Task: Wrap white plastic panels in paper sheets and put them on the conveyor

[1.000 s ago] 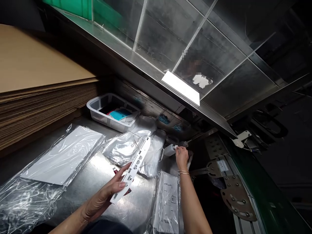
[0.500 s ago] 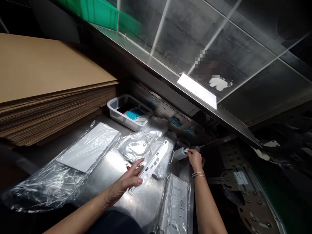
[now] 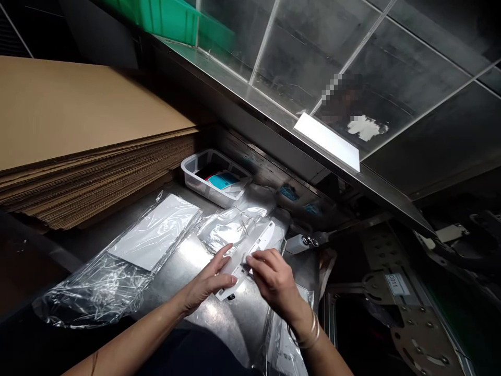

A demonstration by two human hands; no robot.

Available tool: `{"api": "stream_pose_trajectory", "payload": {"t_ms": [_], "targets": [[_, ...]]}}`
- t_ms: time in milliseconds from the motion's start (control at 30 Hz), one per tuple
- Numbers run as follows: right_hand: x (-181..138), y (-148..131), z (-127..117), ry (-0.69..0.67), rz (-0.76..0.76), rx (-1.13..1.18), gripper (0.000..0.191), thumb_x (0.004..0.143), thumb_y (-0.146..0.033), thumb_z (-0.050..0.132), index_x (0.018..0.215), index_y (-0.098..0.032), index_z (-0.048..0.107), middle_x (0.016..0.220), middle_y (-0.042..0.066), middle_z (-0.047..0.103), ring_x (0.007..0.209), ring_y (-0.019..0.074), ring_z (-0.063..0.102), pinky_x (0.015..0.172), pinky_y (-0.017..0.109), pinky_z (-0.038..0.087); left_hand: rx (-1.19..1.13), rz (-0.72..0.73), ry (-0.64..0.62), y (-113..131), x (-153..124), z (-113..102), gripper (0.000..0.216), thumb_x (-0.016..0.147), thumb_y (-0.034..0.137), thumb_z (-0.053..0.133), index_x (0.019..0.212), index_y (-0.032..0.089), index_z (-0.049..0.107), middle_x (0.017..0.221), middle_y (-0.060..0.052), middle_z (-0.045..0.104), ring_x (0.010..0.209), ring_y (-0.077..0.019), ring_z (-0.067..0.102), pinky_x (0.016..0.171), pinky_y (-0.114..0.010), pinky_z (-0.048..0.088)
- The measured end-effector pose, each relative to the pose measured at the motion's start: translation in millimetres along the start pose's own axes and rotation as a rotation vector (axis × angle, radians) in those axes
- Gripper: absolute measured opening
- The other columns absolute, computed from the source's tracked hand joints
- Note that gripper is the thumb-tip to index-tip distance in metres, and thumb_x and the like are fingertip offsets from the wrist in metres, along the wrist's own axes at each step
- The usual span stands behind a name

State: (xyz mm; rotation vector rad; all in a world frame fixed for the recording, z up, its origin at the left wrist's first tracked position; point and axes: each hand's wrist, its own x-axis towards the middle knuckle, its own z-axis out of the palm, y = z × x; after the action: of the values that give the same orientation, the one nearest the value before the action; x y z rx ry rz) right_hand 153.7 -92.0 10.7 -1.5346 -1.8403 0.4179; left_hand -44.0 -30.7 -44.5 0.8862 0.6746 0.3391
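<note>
A big stack of flat cardboard sheets (image 3: 78,136) fills the left, piled high along the back edge of my steel bench (image 3: 183,263). Overhead slopes a clear panelled guard (image 3: 332,57) with a bright white strip (image 3: 326,141) fixed along its lower edge. To the right, off the bench, sits dark machinery with a perforated metal plate (image 3: 418,334).

On the bench in front of the cardboard lies a large clear plastic bag (image 3: 117,266) with a flat white panel inside it. Beside that, nearer the middle, is a smaller crumpled clear bag (image 3: 223,230). Behind both, against the back wall, stands a grey plastic tray (image 3: 213,177) with a blue item in it. Another bagged white part (image 3: 282,344) lies at the bench's near right edge, under my right wrist.

The long white slotted plastic strip (image 3: 254,250) lies slanted in the middle of the bench, its far end resting on the crumpled bag. My left hand (image 3: 207,282) presses flat on the strip's near end, fingers stretched out, gripping nothing. My right hand (image 3: 274,279) is half curled over the strip's middle, fingertips pinching at its edge; how firm the hold is I cannot tell. Just past the strip's far end sits a small white cylinder-like piece (image 3: 295,244).
</note>
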Motion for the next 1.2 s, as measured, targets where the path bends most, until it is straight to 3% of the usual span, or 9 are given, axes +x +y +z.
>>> {"api": "stream_pose_trajectory", "payload": {"t_ms": [133, 333, 400, 500, 633, 767, 933, 1067, 1200], "targets": [[10.1, 8.2, 6.4, 0.214, -0.02, -0.183, 0.028, 0.084, -0.016, 0.052, 0.105, -0.026, 0.065, 0.093, 0.008, 0.063, 0.086, 0.0207, 0.054, 0.074, 0.038, 0.048, 0.046, 0.001, 0.012, -0.6, -6.0, -5.1, 0.083, 0.068, 0.035, 0.063, 0.138, 0.031, 0.019, 0.138, -0.011, 0.034, 0.12, -0.0323, 0.039, 0.094, -0.046, 0.034], [-2.7, -11.1, 40.0, 0.011, -0.224, -0.164, 0.034, 0.083, -0.011, 0.05, 0.115, -0.02, 0.058, 0.095, 0.01, 0.062, 0.085, 0.0183, 0.054, 0.068, 0.03, 0.049, 0.011, 0.029, 0.014, -0.3, -16.6, -13.0, 0.089, 0.069, 0.032, 0.061, 0.14, 0.029, 0.007, 0.138, -0.011, 0.034, 0.114, -0.0285, 0.046, 0.095, -0.044, 0.035], [3.2, 19.1, 39.4, 0.12, -0.082, -0.253, 0.026, 0.085, -0.015, 0.048, 0.107, -0.019, 0.062, 0.094, 0.009, 0.063, 0.087, 0.0184, 0.055, 0.072, 0.03, 0.048, 0.085, 0.001, 0.012, -4.8, -28.7, -19.9, 0.091, 0.066, 0.037, 0.063, 0.14, 0.031, 0.009, 0.14, -0.01, 0.033, 0.118, -0.0312, 0.043, 0.098, -0.047, 0.031], [14.5, 93.3, 28.0, 0.186, 0.342, -0.432, 0.02, 0.085, -0.02, 0.047, 0.096, -0.016, 0.064, 0.091, 0.008, 0.064, 0.086, 0.0179, 0.056, 0.076, 0.029, 0.045, 0.135, -0.096, 0.076, -15.5, -55.9, -35.1, 0.093, 0.062, 0.044, 0.064, 0.14, 0.034, 0.015, 0.14, -0.008, 0.037, 0.125, -0.0342, 0.035, 0.103, -0.051, 0.021], [17.1, 146.0, 34.2, 0.199, 0.524, -0.517, 0.023, 0.083, -0.023, 0.046, 0.078, -0.012, 0.066, 0.086, 0.013, 0.062, 0.08, 0.022, 0.054, 0.069, 0.033, 0.041, -0.055, -0.183, 0.331, -24.9, -91.7, -55.8, 0.078, 0.065, 0.054, 0.058, 0.135, 0.038, 0.029, 0.134, -0.003, 0.048, 0.124, -0.0339, 0.038, 0.106, -0.052, 0.019], [27.7, 107.7, 92.0, 0.098, 0.454, -0.468, 0.026, 0.086, -0.025, 0.043, 0.09, -0.013, 0.066, 0.103, 0.016, 0.058, 0.094, 0.0239, 0.049, 0.079, 0.036, 0.038, -0.384, -0.127, 0.576, -21.4, -108.5, -67.8, 0.063, 0.068, 0.05, 0.059, 0.128, 0.041, 0.042, 0.127, 0.003, 0.055, 0.121, -0.0307, 0.044, 0.099, -0.045, 0.037], [61.5, 58.7, 168.6, -0.187, 0.411, -0.27, 0.014, 0.073, -0.008, 0.055, 0.078, -0.012, 0.066, 0.096, 0.016, 0.06, 0.099, 0.0245, 0.048, 0.081, 0.035, 0.038, -0.412, -0.12, 0.517, -6.8, -109.9, -69.9, 0.066, 0.069, 0.039, 0.067, 0.13, 0.039, 0.041, 0.129, 0.004, 0.054, 0.122, -0.0283, 0.044, 0.094, -0.04, 0.044], [80.7, 78.0, 168.6, -0.225, 0.534, -0.088, 0.01, 0.065, -0.004, 0.058, 0.06, -0.012, 0.06, 0.077, 0.013, 0.062, 0.081, 0.0218, 0.054, 0.069, 0.032, 0.041, -0.4, -0.101, 0.471, -2.7, -108.7, -63.4, 0.063, 0.07, 0.04, 0.065, 0.129, 0.04, 0.042, 0.135, 0.005, 0.046, 0.124, -0.0273, 0.041, 0.088, -0.034, 0.048], [82.7, 103.1, 144.9, -0.232, 0.635, 0.26, 0.024, 0.059, -0.025, 0.071, 0.051, -0.016, 0.05, 0.049, -0.002, 0.051, 0.048, 0.0116, 0.047, 0.049, 0.025, 0.037, -0.353, -0.057, 0.37, -4.9, -81.4, -57.9, 0.068, 0.071, 0.037, 0.066, 0.133, 0.034, 0.038, 0.132, -0.003, 0.046, 0.119, -0.0268, 0.045, 0.078, -0.03, 0.049]]}}
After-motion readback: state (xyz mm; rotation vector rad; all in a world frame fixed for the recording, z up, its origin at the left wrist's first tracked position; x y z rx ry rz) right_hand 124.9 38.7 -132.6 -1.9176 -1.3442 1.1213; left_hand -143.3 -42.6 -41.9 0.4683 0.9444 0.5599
